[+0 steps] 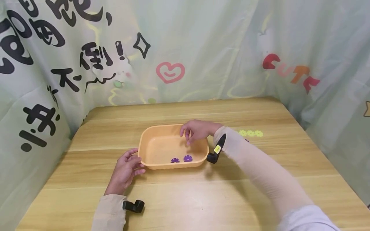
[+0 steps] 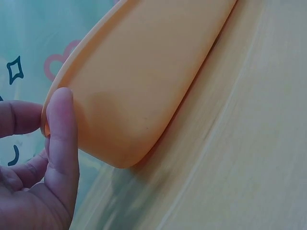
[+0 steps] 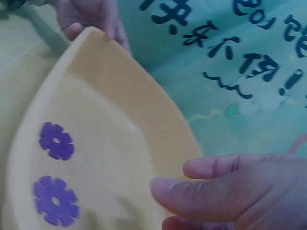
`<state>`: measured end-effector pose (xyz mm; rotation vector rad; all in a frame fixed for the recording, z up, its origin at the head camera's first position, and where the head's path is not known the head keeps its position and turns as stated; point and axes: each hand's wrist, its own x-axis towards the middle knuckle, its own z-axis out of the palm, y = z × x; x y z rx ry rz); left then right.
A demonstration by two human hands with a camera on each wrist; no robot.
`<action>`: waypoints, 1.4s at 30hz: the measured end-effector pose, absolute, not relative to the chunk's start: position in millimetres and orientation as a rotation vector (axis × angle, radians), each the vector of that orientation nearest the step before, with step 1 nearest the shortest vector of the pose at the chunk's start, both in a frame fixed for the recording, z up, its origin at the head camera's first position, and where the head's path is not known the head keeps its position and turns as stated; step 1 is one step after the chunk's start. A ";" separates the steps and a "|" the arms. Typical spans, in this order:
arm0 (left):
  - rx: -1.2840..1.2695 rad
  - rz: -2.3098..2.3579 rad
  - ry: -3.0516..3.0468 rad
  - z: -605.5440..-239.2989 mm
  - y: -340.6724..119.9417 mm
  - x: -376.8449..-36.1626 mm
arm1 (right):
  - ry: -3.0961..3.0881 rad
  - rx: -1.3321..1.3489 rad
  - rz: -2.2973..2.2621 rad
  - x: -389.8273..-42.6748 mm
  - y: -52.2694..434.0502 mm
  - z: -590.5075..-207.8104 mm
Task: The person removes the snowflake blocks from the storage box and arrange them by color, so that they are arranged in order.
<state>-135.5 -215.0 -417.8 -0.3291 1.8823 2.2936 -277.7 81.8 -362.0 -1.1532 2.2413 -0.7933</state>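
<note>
Left hand (image 1: 126, 170) pinches the orange tray's (image 1: 157, 146) corner – right hand (image 1: 196, 131) hovers over it, fingers loosely curled, gripping nothing

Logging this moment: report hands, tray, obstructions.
Left hand grips orange tray rim. Right hand over tray, holding nothing visible. Two purple discs inside. Nothing obstructing.

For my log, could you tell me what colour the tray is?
Orange tray; head view.

Wooden table (image 1: 185, 199); orange tray (image 1: 156, 146); yellow flower discs (image 1: 250, 133) on it
</note>
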 end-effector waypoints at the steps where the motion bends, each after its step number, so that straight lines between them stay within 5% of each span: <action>1: -0.327 2.294 1.884 -417.5 -214.8 -135.7 | 2.236 -1.164 -0.771 -277.1 78.6 -363.9; 18: -0.339 2.294 1.889 -416.7 -215.1 -135.7 | 2.282 -1.004 -0.239 -268.5 37.5 -372.5; 42: -0.312 2.311 1.866 -419.6 -216.0 -135.1 | 2.329 -0.948 -0.078 -267.3 24.3 -374.1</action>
